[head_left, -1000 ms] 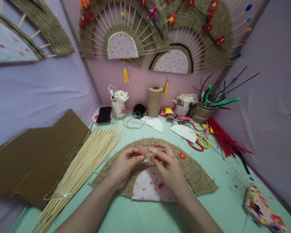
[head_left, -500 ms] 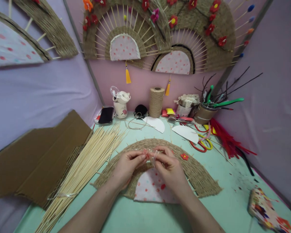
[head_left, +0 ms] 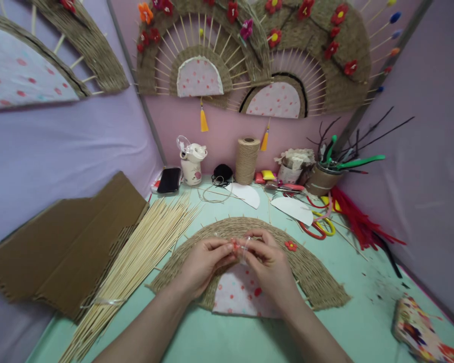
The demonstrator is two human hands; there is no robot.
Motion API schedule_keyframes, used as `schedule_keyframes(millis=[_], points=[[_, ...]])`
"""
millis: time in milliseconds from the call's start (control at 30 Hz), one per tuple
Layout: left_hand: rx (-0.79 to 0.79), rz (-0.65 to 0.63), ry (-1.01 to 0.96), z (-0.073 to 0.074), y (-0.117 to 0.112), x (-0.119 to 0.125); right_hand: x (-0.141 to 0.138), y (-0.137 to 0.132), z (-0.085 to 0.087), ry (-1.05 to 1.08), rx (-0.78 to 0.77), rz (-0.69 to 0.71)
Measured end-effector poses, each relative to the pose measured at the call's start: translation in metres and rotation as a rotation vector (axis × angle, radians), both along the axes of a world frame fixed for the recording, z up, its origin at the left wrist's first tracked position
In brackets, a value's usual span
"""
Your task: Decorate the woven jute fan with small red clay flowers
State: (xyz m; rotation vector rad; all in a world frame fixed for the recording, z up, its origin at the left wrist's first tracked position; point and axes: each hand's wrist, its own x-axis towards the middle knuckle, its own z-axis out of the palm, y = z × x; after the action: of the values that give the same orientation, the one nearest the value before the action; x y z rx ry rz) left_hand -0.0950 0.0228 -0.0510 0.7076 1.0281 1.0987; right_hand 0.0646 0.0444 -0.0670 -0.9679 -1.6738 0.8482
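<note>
Both my hands meet over a half-round woven jute fan that lies flat on the mint table, its centre covered with dotted pink cloth. My left hand and my right hand pinch a small clear plastic packet holding a tiny red piece between their fingertips. One red flower sits on the weave just right of my right hand. The packet's contents are too small to name.
A bundle of bamboo skewers and cardboard sheets lie on the left. At the back stand a jute spool, a phone, a small white jug, scissors, a tool cup. Red pipe cleaners lie on the right, a floral item at the right edge.
My hands stay together over the fan, the fingers working the small packet slightly. The view has shifted a little; nothing else moved.
</note>
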Motion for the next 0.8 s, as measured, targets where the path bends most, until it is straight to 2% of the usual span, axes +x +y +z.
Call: schedule_keyframes(millis=[67, 233, 367, 500, 667, 800], points=[[0.007, 0.001, 0.04, 0.0, 0.001, -0.001, 0.0, -0.001, 0.001, -0.006, 0.026, -0.002], [0.053, 0.128, 0.128, 0.001, 0.002, -0.005, -0.002, -0.003, 0.0, -0.049, 0.089, -0.011], [0.097, 0.118, 0.221, 0.001, 0.0, -0.004, -0.002, -0.003, -0.002, -0.074, 0.081, 0.014], [0.106, 0.112, 0.198, 0.001, -0.001, -0.003, 0.0, -0.004, 0.002, -0.094, 0.067, 0.036], [0.127, 0.214, 0.169, 0.0, 0.004, -0.005, 0.001, -0.005, 0.007, -0.065, 0.064, -0.069], [0.122, 0.25, 0.172, 0.001, 0.008, -0.008, 0.007, -0.002, 0.015, -0.043, 0.067, -0.121]])
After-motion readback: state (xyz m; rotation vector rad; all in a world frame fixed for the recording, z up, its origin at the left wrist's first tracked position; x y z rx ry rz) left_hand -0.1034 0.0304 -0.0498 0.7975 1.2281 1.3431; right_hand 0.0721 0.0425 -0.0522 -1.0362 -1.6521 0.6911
